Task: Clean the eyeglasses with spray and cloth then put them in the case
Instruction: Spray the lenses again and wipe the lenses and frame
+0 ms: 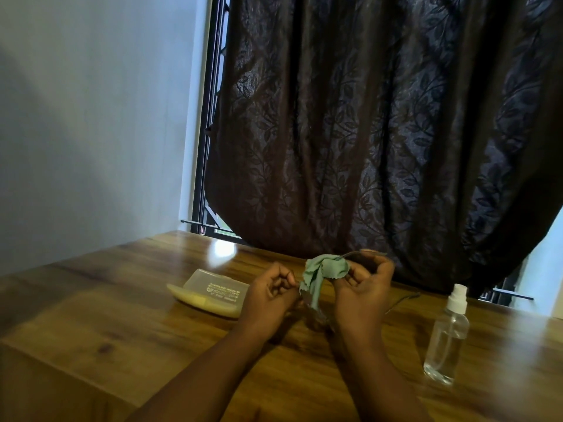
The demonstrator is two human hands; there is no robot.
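Note:
My right hand (364, 287) pinches a green cleaning cloth (323, 274) around one lens of the eyeglasses (362, 254), of which mostly a thin dark rim and temple arm show above my fingers. My left hand (271, 292) has its fingers curled at the glasses' other end beside the cloth, though what it grips is mostly hidden. An open case (210, 292), clear lid over a yellow base, lies on the wooden table (91, 315) left of my hands. A clear spray bottle (447, 336) with a white cap stands upright to the right.
A dark leaf-patterned curtain (380, 132) hangs behind the table's far edge, covering a barred window (210, 147). A pale wall (91, 117) is at the left. Bare wood lies in front of my forearms.

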